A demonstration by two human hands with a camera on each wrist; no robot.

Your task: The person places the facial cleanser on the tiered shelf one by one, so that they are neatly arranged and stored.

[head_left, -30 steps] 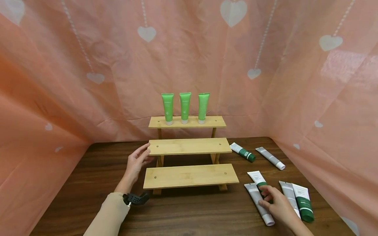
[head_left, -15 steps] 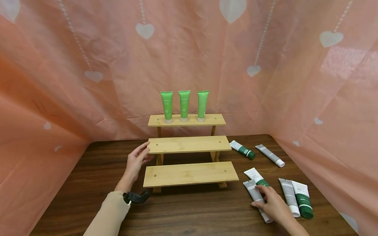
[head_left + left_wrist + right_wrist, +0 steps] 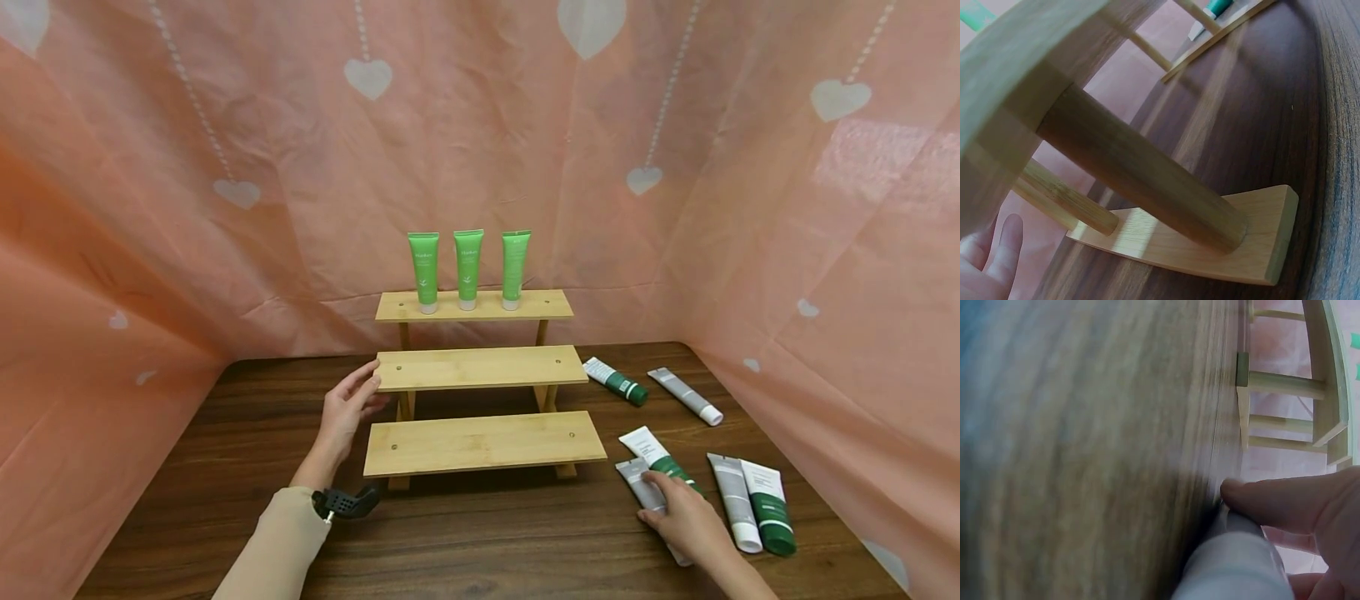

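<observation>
A three-tier wooden display stand (image 3: 480, 367) stands on the table. At the left end of its middle board, my left hand (image 3: 345, 412) pinches the edge with its fingertips; its fingers (image 3: 1007, 250) show beside the wood in the left wrist view. A grey squeeze tube (image 3: 642, 483) lies at the lower right, and my right hand (image 3: 686, 517) grips it between thumb and fingers, covering its middle. In the right wrist view its pale end (image 3: 1235, 569) is close to the camera. Just behind the hand lies a white and green tube (image 3: 651, 450), partly overlapped by it.
Three upright green tubes (image 3: 468, 271) stand on the top board. At the right lie another grey tube (image 3: 735, 500) beside a white and green tube (image 3: 767, 508). Further back are a green-capped tube (image 3: 617, 382) and a grey tube (image 3: 686, 396). Pink curtain (image 3: 480, 150) surrounds the table.
My right hand has moved slightly left and closed round the grey tube. The white and green tube behind it has turned a little. My left hand stays at the middle board.
</observation>
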